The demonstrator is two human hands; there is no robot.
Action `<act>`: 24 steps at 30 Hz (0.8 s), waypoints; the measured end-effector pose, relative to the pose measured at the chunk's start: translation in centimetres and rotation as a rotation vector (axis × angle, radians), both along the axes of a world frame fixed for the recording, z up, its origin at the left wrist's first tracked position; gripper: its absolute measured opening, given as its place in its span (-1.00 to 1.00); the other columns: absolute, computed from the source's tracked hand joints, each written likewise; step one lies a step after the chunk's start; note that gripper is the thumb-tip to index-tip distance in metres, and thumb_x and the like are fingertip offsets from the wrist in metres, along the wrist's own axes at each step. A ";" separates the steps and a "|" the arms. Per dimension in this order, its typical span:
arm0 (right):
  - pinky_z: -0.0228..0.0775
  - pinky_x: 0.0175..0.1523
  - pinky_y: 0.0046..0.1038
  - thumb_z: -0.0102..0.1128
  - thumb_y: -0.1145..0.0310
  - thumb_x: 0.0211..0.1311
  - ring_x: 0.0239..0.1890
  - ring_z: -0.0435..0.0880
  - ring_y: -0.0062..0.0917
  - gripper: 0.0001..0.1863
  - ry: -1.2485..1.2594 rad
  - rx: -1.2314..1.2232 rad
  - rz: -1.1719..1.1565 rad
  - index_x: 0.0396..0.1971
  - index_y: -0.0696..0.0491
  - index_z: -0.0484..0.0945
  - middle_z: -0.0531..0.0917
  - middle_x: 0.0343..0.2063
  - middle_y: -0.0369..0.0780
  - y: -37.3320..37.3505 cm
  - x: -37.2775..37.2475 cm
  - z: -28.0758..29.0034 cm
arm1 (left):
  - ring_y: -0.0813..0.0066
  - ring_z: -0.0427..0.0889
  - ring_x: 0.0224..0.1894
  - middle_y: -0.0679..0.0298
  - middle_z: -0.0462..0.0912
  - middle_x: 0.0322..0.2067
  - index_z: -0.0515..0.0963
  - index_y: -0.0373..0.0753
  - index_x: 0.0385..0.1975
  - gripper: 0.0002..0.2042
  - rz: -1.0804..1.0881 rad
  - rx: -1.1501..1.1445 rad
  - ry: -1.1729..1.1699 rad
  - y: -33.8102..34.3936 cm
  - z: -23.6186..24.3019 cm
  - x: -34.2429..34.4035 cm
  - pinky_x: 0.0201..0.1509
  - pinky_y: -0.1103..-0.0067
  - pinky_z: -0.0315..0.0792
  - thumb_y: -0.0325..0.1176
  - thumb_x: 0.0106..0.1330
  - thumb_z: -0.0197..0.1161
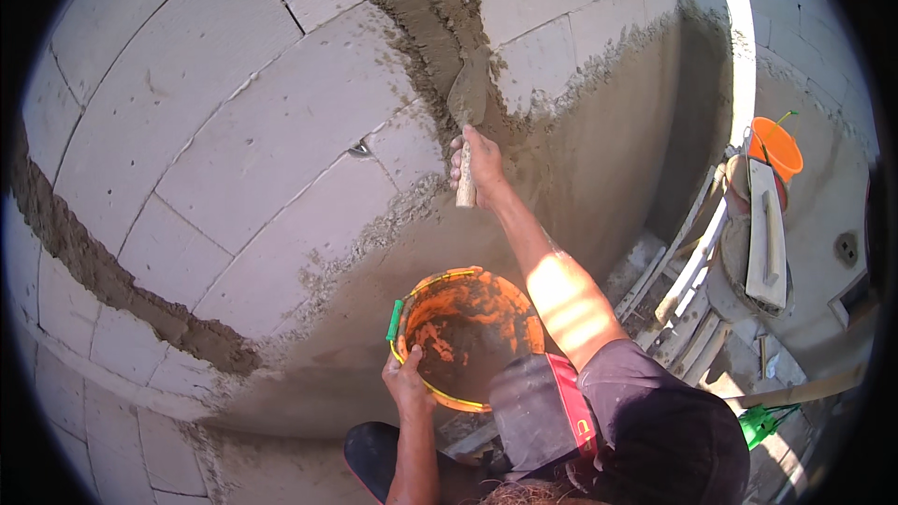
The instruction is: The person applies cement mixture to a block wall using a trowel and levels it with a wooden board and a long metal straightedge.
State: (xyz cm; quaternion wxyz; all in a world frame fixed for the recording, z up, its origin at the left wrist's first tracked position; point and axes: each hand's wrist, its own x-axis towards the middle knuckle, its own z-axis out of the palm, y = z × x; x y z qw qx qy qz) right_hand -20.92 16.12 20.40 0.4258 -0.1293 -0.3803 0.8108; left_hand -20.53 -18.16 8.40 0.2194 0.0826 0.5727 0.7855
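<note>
My right hand (482, 166) is closed round the pale, mortar-crusted handle of a trowel (469, 93). The blade lies against a thick strip of wet grey mortar (421, 14) that runs up the pale block wall (281, 154). Lower down, my left hand (409, 385) grips the near-left rim of an orange bucket (524, 309), which is tilted and smeared with mortar inside. Its yellow wire handle with a green grip (395, 320) rests along the rim. How much mortar is in the bucket I cannot tell.
Another mortar strip (122, 295) crosses the wall at left. Smooth grey plaster (599, 187) covers its lower part. At right stand a second orange bucket (781, 151) and a long plastering float (767, 243) over a round tub. Wooden boards (687, 271) and a green object (760, 425) lie nearby.
</note>
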 end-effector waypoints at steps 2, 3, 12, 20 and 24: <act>0.36 -0.60 -0.43 -0.03 -0.03 0.47 -0.69 0.42 -0.57 -0.62 0.038 -0.121 -0.029 -0.37 0.00 0.40 0.41 -0.66 -0.33 -2.3 -0.8 -2.9 | 0.44 0.64 -0.28 0.22 0.65 -0.22 0.53 -0.41 0.01 -0.71 0.011 -0.046 -0.005 0.3 0.9 0.6 -0.15 0.51 0.55 -0.61 0.29 0.22; 0.36 -0.54 -0.43 -0.05 -0.05 0.47 -0.65 0.41 -0.57 -0.60 0.208 -0.361 -0.008 -0.35 0.00 0.39 0.39 -0.65 -0.34 -2.7 -1.4 -3.4 | 0.53 0.60 -0.32 0.27 0.64 -0.29 0.56 -0.42 -0.04 -0.76 0.026 -0.076 -0.003 0.6 1.4 0.8 -0.18 0.57 0.50 -0.61 0.29 0.24; 0.36 -0.45 -0.32 -0.14 -0.06 0.44 -0.60 0.39 -0.52 -0.61 0.667 -0.347 0.201 -0.40 -0.03 0.32 0.36 -0.63 -0.33 -4.0 -5.1 19.7 | 0.54 0.57 -0.34 0.28 0.62 -0.32 0.56 -0.42 -0.05 -0.77 -0.026 -0.008 -0.020 0.8 1.2 0.8 -0.20 0.56 0.49 -0.63 0.31 0.19; 0.30 -0.61 -0.44 -0.07 0.06 0.47 -0.70 0.40 -0.60 -0.63 -0.023 0.251 0.528 -0.31 0.09 0.45 0.41 -0.67 -0.36 -9.0 5.0 7.2 | 0.44 0.63 -0.22 0.19 0.64 -0.19 0.53 -0.46 0.04 -0.70 0.029 -0.011 0.040 -0.4 2.4 0.2 -0.09 0.53 0.53 -0.66 0.30 0.16; 0.42 -0.47 -0.52 0.13 0.17 0.33 -0.60 0.49 -0.68 -0.72 -0.871 0.682 0.842 -0.42 0.08 0.59 0.50 -0.63 -0.36 -7.2 19.6 -5.9 | 0.44 0.64 -0.17 0.16 0.66 -0.15 0.53 -0.46 0.05 -0.69 -0.014 0.018 0.006 0.9 3.6 1.5 -0.04 0.51 0.54 -0.65 0.31 0.17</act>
